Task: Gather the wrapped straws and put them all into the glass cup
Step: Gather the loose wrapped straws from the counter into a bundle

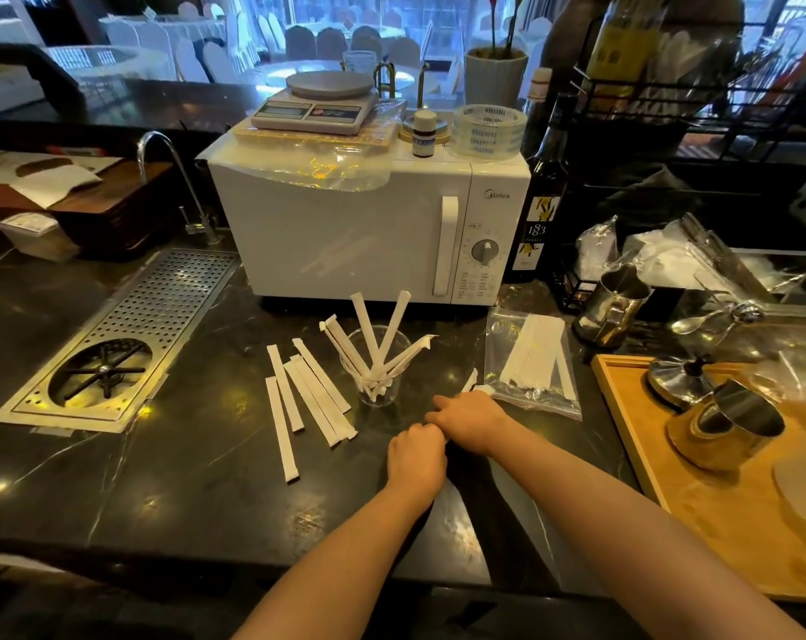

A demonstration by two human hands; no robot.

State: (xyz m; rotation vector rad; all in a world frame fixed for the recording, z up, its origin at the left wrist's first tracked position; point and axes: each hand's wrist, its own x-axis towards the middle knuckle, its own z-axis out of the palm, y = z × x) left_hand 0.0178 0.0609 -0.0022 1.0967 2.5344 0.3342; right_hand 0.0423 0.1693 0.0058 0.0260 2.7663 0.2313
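A clear glass cup stands on the dark counter in front of the microwave, with several white wrapped straws fanned out of it. Several more wrapped straws lie flat on the counter to its left. My right hand is closed over a few wrapped straws whose white tips stick out past its knuckles, just right of the cup. My left hand is a fist touching the right hand's fingers; whether it holds anything is hidden.
A clear plastic bag with more wrapped straws lies right of my hands. A white microwave stands behind the cup. A metal drain grate is at left. A wooden tray with steel pitchers is at right.
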